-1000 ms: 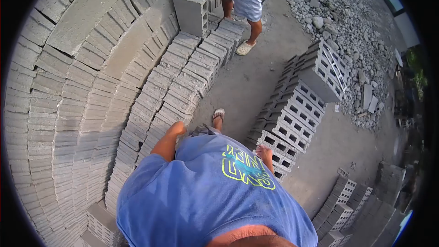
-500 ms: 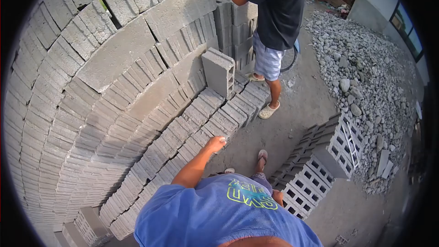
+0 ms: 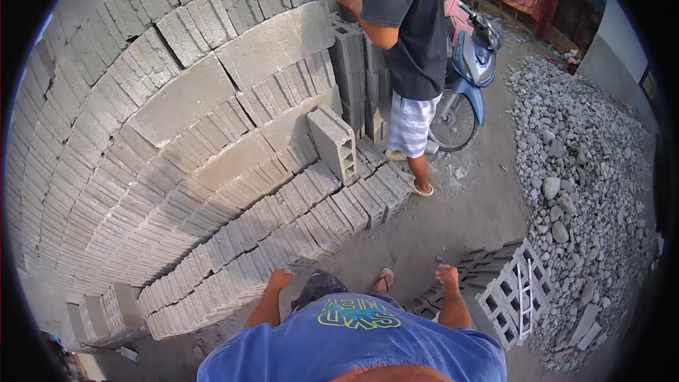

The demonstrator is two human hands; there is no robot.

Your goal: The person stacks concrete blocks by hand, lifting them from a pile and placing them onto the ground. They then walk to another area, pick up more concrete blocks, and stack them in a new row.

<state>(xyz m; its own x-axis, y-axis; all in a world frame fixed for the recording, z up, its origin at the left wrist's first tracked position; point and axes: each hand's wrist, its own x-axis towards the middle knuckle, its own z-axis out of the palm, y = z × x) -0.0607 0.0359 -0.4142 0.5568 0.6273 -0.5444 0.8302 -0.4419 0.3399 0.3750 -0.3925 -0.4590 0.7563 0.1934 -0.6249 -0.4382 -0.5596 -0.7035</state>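
My left hand (image 3: 281, 280) is low in front of my body, near the low row of grey blocks (image 3: 304, 230); its fingers look curled, too small to read clearly. My right hand (image 3: 447, 274) is raised on the other side, beside the stacked hollow blocks (image 3: 509, 297), with its fingers partly bent and no object visible in it. Neither hand appears to touch a block. One hollow block (image 3: 332, 143) stands upright on the far part of the low row, against the tall block wall (image 3: 191, 92).
A co-worker in a dark shirt (image 3: 417, 21) stands at the far end with a hand (image 3: 349, 0) on the blocks. Behind them is a blue motorcycle (image 3: 467, 78). Gravel (image 3: 566, 170) lies along the right. More blocks (image 3: 120, 308) sit at lower left.
My left hand has drawn back toward my body from over the low row. My right hand has come up into clear view. The camera view has shifted, showing the motorcycle.
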